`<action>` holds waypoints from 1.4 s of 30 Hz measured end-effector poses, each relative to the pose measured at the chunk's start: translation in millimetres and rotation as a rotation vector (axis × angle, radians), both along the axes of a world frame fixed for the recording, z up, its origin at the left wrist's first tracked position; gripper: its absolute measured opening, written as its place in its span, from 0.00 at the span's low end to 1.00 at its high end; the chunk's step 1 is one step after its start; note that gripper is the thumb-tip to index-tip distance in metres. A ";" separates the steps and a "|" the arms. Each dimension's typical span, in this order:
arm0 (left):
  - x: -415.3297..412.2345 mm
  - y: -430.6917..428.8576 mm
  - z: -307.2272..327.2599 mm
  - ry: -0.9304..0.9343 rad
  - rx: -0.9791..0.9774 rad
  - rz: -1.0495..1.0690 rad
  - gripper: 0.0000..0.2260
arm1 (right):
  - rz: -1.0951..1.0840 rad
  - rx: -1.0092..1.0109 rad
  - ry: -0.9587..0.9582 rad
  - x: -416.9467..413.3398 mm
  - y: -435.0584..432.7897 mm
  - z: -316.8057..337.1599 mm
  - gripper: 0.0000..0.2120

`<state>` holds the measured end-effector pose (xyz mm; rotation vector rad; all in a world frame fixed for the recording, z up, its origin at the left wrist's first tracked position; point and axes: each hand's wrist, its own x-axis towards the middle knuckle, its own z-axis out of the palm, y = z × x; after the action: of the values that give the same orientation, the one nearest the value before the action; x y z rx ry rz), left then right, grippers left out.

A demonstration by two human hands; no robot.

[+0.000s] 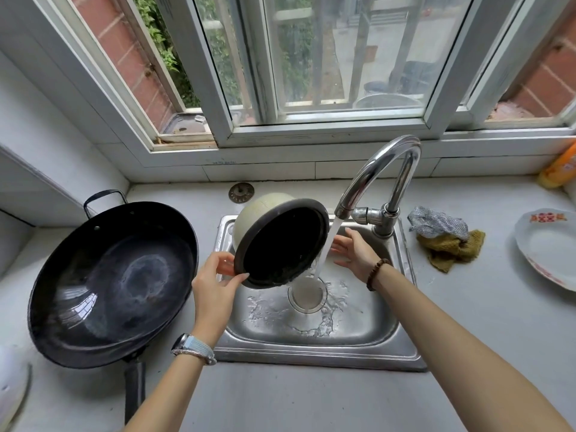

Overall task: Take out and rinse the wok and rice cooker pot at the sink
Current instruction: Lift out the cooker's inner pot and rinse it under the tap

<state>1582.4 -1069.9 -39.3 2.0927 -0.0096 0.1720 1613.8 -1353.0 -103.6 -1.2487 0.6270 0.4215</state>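
Observation:
The rice cooker pot (280, 241), pale outside and black inside, hangs tipped on its side over the steel sink (314, 347), mouth facing me. My left hand (215, 282) pinches its lower left rim. My right hand (353, 247) is spread with straight fingers beside the pot's right edge, under the water stream (327, 244) from the chrome faucet (374, 182). Water pours from the pot's lower rim toward the drain (307, 294). The black wok (115, 282) sits on the counter left of the sink, handle toward me.
A scrub pad and yellow cloth (445, 241) lie right of the faucet. A white plate (548, 247) rests at the far right, an orange bottle (559, 166) on the back ledge. A drain stopper (241, 192) lies behind the sink. A white lid (12, 385) shows at bottom left.

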 end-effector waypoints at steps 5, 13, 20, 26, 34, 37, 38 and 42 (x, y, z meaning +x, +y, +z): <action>-2.7 -2.2 8.1 -0.065 0.013 -0.019 0.20 | -0.001 0.044 -0.035 6.2 3.8 7.1 0.29; -3.6 0.6 23.2 -0.140 -0.010 -0.017 0.21 | -0.034 0.049 -0.152 17.5 12.6 34.3 0.27; -5.7 3.1 33.7 -0.170 -0.022 -0.005 0.20 | -0.047 0.055 -0.219 24.4 14.7 41.0 0.26; -6.2 4.3 35.7 -0.157 -0.061 0.023 0.15 | -0.018 -0.020 -0.214 16.4 12.6 44.6 0.29; 1.2 6.2 20.7 0.044 -0.034 0.050 0.16 | 0.031 -0.090 -0.049 -16.6 -1.1 17.4 0.32; 1.5 3.0 10.6 0.175 -0.038 0.041 0.17 | 0.036 -0.128 -0.001 -38.7 -7.8 9.6 0.28; 1.1 1.3 8.2 0.226 -0.059 0.039 0.17 | 0.035 -0.156 0.013 -45.0 -10.9 7.2 0.26; 1.2 -3.3 -3.7 0.426 -0.188 0.028 0.18 | 0.056 -0.268 0.059 -67.3 -19.1 3.4 0.16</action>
<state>1583.6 -1073.1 -43.0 1.9053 0.2814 -0.2497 1546.5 -1372.1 -100.2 -1.5152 0.7171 0.4319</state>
